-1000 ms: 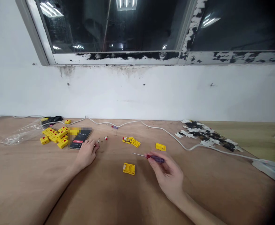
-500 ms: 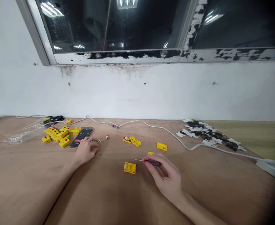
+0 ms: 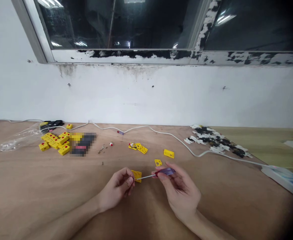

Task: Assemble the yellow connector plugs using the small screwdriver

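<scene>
My right hand grips a screwdriver with a clear purple handle and a red collar, its thin shaft pointing left. At the tip of the shaft, my left hand has thumb and forefinger pinched together; anything between them is too small to make out. Behind these fingertips a yellow plastic casing half lies on the table, partly covered by the left hand. A smaller yellow piece rests just beyond the right hand.
Yellow casing parts and a yellow shell lie farther back. Small metal bits sit left of them. Several yellow boxes with red buttons are piled beside a blurred phone. A white cable crosses the back.
My left hand has moved from the small metal bits by the phone to the screwdriver's tip, in front of the yellow casing half. My right hand still holds the screwdriver.
</scene>
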Demonstrator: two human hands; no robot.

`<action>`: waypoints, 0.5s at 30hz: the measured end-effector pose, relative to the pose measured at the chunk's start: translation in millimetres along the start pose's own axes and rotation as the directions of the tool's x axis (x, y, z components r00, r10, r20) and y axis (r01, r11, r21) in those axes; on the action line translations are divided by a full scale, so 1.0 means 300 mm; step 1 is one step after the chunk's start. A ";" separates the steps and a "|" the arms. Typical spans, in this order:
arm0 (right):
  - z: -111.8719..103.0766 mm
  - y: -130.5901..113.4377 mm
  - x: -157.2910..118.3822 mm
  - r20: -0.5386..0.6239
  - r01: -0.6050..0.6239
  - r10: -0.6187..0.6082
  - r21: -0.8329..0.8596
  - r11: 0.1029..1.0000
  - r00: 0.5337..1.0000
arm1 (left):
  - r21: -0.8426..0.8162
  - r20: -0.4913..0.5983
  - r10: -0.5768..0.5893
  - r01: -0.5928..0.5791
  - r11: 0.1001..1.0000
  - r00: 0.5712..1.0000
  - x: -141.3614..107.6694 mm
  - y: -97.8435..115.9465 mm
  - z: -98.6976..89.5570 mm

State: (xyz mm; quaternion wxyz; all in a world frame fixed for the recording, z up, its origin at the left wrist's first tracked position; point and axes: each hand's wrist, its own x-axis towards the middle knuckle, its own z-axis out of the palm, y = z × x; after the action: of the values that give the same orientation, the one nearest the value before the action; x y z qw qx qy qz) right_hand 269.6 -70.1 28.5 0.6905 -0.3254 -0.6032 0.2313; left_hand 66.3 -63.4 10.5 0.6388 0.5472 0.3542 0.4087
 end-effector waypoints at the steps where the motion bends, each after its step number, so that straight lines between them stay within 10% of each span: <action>1: 0.000 0.001 -0.004 0.006 0.002 -0.002 0.000 1.000 1.000 | 0.014 0.007 0.013 -0.013 1.000 1.000 -0.002 -0.002 0.005; 15: 0.003 0.015 -0.020 0.048 0.016 -0.014 -0.031 0.999 0.999 | 0.050 0.037 0.003 -0.005 0.999 0.999 0.001 0.011 -0.002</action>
State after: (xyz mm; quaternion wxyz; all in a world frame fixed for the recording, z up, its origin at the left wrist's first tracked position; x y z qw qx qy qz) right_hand 268.1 -71.2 21.1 0.6724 -0.3260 -0.6254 0.2245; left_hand 65.3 -62.8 13.7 0.6305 0.5712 0.3513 0.3908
